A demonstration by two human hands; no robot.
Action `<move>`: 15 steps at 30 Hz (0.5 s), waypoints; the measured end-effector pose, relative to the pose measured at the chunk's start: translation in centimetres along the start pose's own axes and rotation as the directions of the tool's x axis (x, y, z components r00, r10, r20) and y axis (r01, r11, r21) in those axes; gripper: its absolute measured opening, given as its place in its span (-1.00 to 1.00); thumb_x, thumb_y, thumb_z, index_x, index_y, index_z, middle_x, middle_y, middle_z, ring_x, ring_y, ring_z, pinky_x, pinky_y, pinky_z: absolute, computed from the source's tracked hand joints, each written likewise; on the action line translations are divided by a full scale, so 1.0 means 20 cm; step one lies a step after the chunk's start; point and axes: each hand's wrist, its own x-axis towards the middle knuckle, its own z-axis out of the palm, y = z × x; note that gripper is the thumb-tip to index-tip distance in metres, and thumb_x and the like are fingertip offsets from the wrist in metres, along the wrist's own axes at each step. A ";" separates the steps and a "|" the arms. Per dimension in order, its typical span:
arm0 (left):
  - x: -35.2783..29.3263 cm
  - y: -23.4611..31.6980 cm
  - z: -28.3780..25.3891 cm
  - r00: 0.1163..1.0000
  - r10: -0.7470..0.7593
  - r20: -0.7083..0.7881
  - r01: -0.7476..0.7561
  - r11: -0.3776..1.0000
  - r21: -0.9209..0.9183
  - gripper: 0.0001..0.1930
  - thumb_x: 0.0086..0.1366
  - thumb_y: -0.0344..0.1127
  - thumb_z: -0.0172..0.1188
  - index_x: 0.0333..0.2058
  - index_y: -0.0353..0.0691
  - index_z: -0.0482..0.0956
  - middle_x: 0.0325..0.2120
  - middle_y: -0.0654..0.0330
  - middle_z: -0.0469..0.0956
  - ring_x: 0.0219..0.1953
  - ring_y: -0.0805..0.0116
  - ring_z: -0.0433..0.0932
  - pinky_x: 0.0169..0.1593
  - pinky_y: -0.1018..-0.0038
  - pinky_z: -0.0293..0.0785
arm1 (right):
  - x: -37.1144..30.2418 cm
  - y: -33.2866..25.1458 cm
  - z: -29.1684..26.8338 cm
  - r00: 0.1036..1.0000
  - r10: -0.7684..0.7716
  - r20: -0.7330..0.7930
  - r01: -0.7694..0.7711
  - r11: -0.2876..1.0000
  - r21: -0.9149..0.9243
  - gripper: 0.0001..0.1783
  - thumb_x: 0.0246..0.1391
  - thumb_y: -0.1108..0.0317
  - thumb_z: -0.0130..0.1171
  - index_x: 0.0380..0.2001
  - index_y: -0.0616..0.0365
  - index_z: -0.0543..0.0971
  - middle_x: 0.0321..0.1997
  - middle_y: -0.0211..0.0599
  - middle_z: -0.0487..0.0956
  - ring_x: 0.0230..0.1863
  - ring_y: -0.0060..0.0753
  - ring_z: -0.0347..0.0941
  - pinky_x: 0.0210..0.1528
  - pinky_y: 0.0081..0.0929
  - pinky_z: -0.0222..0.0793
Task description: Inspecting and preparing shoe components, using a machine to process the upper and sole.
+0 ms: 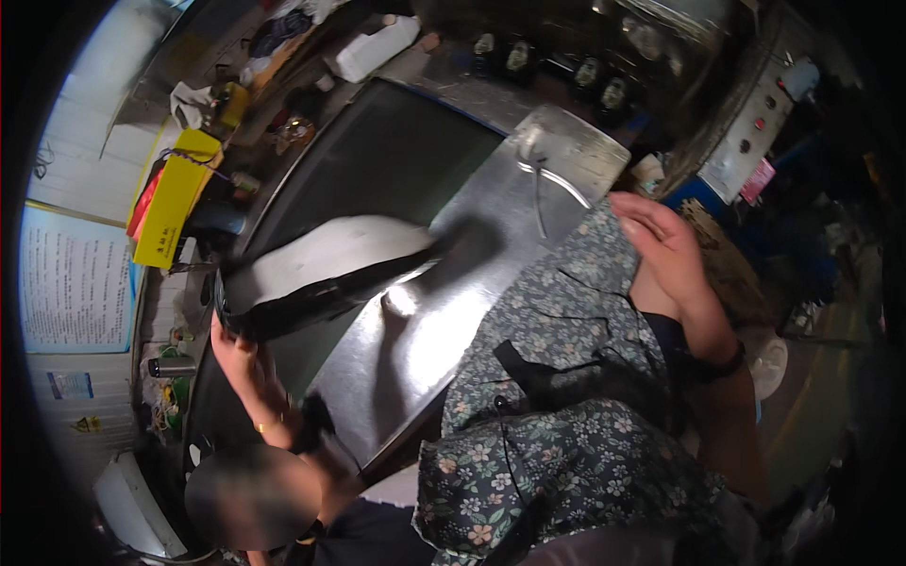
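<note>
On the left, my left hand [241, 358], smeared by motion, is closed at the near left end of a curved piece [340, 247], white above and black along its lower edge. The piece is held above a dark flat surface [387, 141] and a shiny steel plate [344, 391]. My right hand [665, 241] is at the plate's right side with its fingers stretched out, by the far end of a dark flowered cloth [576, 278] with cords and a strap. A bent silvery rod [557, 177] lies on the plate beyond that hand.
A yellow box [179, 212] and a steel flask [172, 367] stand at the left. A white plastic container [377, 49] lies at the back. Several dark round-faced items [585, 74] line the far edge. A panel with buttons [755, 127] is at the far right.
</note>
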 end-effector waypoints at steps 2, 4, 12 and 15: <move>0.17 0.01 0.49 0.988 0.083 0.127 -0.063 0.985 -0.158 -0.04 -0.08 0.27 0.43 0.11 -0.39 0.36 -0.12 0.16 0.54 -0.12 0.39 0.54 -0.01 0.45 0.49 | 0.00 -0.33 0.12 0.950 -0.293 0.106 0.312 0.904 -0.293 -0.59 0.09 0.48 0.22 0.04 0.26 0.51 0.13 -0.16 0.53 0.17 -0.31 0.43 0.21 -0.42 0.30; 0.24 0.08 0.98 0.960 0.089 0.266 -0.022 0.970 -0.243 0.13 -0.25 0.43 0.41 0.12 -0.39 0.33 -0.09 0.12 0.52 -0.09 0.37 0.55 0.00 0.49 0.47 | -0.02 -0.51 0.16 0.860 -0.481 0.168 0.508 0.786 -0.352 -0.34 -0.01 0.31 0.36 0.17 0.20 0.41 0.24 -0.06 0.42 0.24 -0.12 0.36 0.25 -0.32 0.27; -0.20 -0.09 2.08 0.340 -0.374 0.863 0.867 0.480 -0.133 -0.42 0.36 0.23 -0.02 -0.05 -0.23 0.51 -0.20 0.23 0.55 -0.22 0.50 0.53 -0.20 0.55 0.48 | -0.31 -0.25 -0.02 0.883 -0.459 -0.095 0.243 0.623 -0.744 -0.37 -0.38 0.21 0.52 -0.12 0.13 0.58 -0.05 -0.24 0.54 -0.02 -0.12 0.50 -0.09 -0.34 0.49; -0.40 -0.23 2.17 0.269 -0.481 0.835 0.922 0.379 -0.079 -0.52 0.40 0.14 -0.02 -0.22 -0.23 0.55 -0.38 0.28 0.57 -0.41 0.53 0.52 -0.36 0.59 0.46 | -0.45 -0.06 -0.12 0.921 -0.382 -0.076 0.186 0.603 -0.775 -0.49 -0.29 0.29 0.50 -0.19 0.20 0.60 -0.22 -0.19 0.59 -0.15 -0.10 0.56 -0.13 -0.36 0.51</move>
